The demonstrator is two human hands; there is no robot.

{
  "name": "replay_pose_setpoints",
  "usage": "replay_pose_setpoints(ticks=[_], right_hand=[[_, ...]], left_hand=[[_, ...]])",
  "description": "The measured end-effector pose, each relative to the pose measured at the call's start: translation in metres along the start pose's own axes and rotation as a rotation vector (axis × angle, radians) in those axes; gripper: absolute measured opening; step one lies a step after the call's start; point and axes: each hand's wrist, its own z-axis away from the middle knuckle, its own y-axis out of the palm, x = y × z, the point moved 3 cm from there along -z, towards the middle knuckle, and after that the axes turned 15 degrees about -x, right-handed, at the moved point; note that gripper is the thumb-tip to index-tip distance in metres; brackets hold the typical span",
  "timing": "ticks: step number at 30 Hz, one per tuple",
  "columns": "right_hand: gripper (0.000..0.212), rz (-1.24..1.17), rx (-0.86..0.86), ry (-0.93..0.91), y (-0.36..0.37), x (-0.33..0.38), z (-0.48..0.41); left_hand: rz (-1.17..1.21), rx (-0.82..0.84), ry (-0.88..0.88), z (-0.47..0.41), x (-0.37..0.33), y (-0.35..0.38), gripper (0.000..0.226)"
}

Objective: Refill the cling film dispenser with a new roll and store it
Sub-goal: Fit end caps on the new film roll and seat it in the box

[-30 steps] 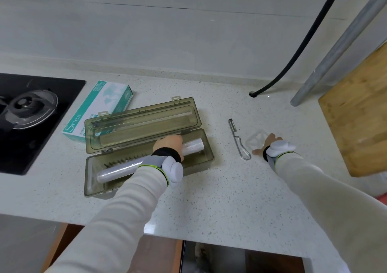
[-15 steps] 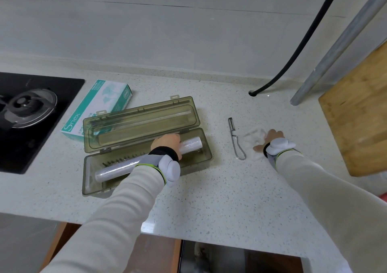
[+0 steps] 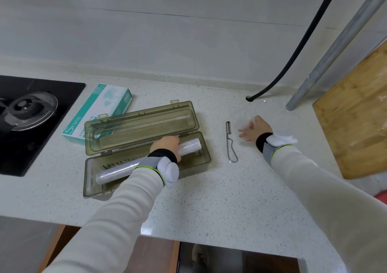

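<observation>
An olive translucent cling film dispenser (image 3: pixel 206 157) lies on the speckled counter with its lid (image 3: pixel 142 126) hinged back. A clear cling film roll (image 3: pixel 117 171) rests at a slant inside the tray, its right end raised near the rim. My left hand (image 3: pixel 166 147) reaches into the tray and grips the roll near its right end. My right hand (image 3: pixel 254 129) hovers low over the counter to the right, fingers straight and spread toward the left. A faint scrap of clear film (image 3: pixel 244 118) lies by its fingertips; whether they touch it I cannot tell.
A thin metal tool (image 3: pixel 230 145) lies between the dispenser and my right hand. A green and white glove box (image 3: pixel 98 111) sits behind the lid, a gas hob (image 3: pixel 27 113) at the left. A wooden board (image 3: pixel 356 115), a metal pipe (image 3: pixel 335 48) and a black hose (image 3: pixel 293 57) stand at the right.
My right hand has lifted off the clear scrap and spread its fingers toward the left. My left hand stays on the roll in the tray.
</observation>
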Motion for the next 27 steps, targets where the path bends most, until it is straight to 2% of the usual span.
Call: replay_pose_setpoints(ticks=[3, 6, 11, 17, 27], right_hand=[[0.037, -0.135, 0.029, -0.081, 0.005, 0.032, 0.018], [0.031, -0.182, 0.155, -0.132, 0.017, 0.057, 0.037], [0.019, -0.083, 0.298, -0.176, 0.038, 0.073, 0.061], [0.039, 0.031, 0.359, -0.141, 0.05, 0.067, 0.075], [0.038, 0.228, 0.423, -0.247, 0.055, 0.066, 0.089]], left_hand=[[0.015, -0.011, -0.003, 0.002, 0.001, -0.003, 0.034], [0.027, -0.015, -0.005, 0.003, 0.001, -0.006, 0.036], [0.063, -0.026, -0.001, 0.007, 0.003, -0.012, 0.037], [0.104, -0.044, -0.004, 0.011, 0.006, -0.02, 0.04], [0.133, -0.068, -0.002, 0.015, 0.006, -0.027, 0.045]])
